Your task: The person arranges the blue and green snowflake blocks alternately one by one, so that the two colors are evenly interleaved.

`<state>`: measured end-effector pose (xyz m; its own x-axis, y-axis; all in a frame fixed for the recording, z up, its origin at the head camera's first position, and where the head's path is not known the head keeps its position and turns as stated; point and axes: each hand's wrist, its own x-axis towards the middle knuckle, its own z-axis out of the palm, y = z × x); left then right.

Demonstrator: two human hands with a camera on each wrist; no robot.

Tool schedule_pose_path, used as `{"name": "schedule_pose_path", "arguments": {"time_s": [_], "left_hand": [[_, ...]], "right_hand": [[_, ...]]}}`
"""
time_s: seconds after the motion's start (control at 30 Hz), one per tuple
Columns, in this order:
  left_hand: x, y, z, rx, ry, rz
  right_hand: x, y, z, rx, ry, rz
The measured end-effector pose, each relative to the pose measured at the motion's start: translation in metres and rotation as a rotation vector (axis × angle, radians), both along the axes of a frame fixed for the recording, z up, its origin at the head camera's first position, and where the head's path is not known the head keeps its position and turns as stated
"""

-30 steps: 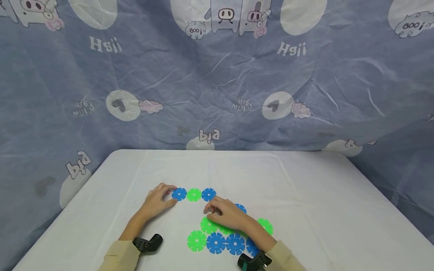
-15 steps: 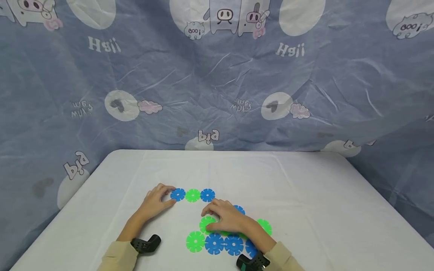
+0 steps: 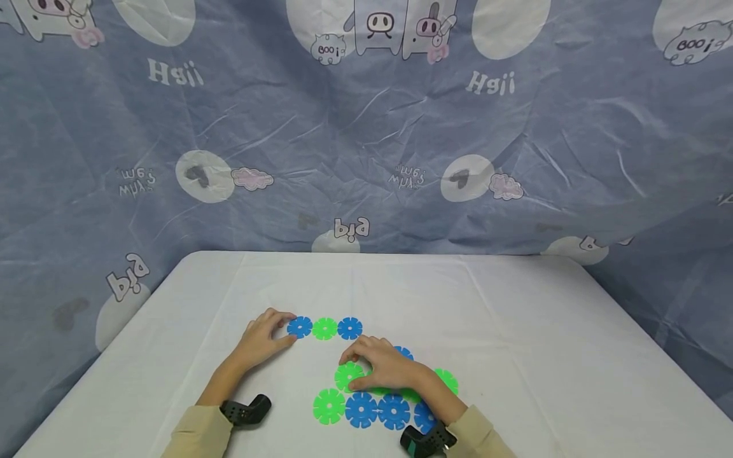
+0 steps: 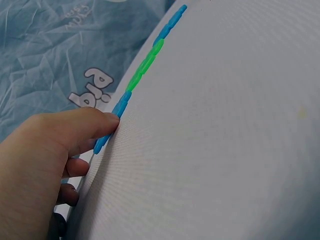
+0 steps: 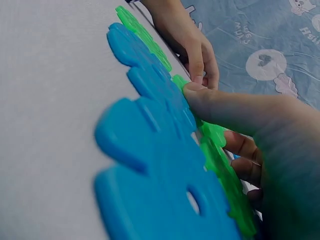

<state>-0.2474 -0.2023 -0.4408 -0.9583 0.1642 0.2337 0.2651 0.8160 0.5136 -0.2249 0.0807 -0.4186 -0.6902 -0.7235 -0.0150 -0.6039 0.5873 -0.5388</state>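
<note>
On the white table lie flat round snowflake discs with notched rims. My left hand [image 3: 260, 337] pinches a blue snowflake disc [image 3: 300, 327] by its edges between thumb and index finger. That disc is the left end of a short row, with a green disc [image 3: 324, 329] in the middle and another blue disc [image 3: 350, 328] at the right. Lower down, my right hand [image 3: 380, 364] holds a green snowflake disc [image 3: 345, 376] between thumb and fingertips. In the right wrist view, the thumb [image 5: 200, 97] lies on that green disc. The right hand and forearm partly hide the discs beneath them.
Near me a row starts with a green disc [image 3: 329, 406], followed by blue discs [image 3: 361, 409] running under my right wrist. A further green disc [image 3: 446, 380] and a half-hidden blue one [image 3: 404, 352] lie around the right forearm. A patterned blue curtain [image 3: 366, 127] hangs behind the table.
My right hand's thumb and fingers have spread and shifted slightly left around the green disc. The left hand keeps its hold on the blue disc. The head view has shifted slightly.
</note>
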Motion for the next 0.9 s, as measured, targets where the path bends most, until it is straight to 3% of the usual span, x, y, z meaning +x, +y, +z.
{"name": "schedule_pose_path", "arguments": {"time_s": [0.4,0.67,0.77,0.9], "left_hand": [[0.000,0.000,0.000,-0.004,-0.007,0.013],[-0.001,0.001,0.001,-0.007,-0.016,0.010],[0.000,0.000,0.001,-0.005,-0.018,0.011],[0.001,0.001,0.001,0.001,-0.007,0.006]], "right_hand": [[-0.001,0.001,0.005,-0.136,-0.183,-0.013],[-0.005,0.006,0.013,-0.293,-0.328,0.036],[-0.009,0.012,0.015,-0.315,-0.316,0.000],[-0.015,0.019,0.014,-0.337,-0.265,-0.107]]}}
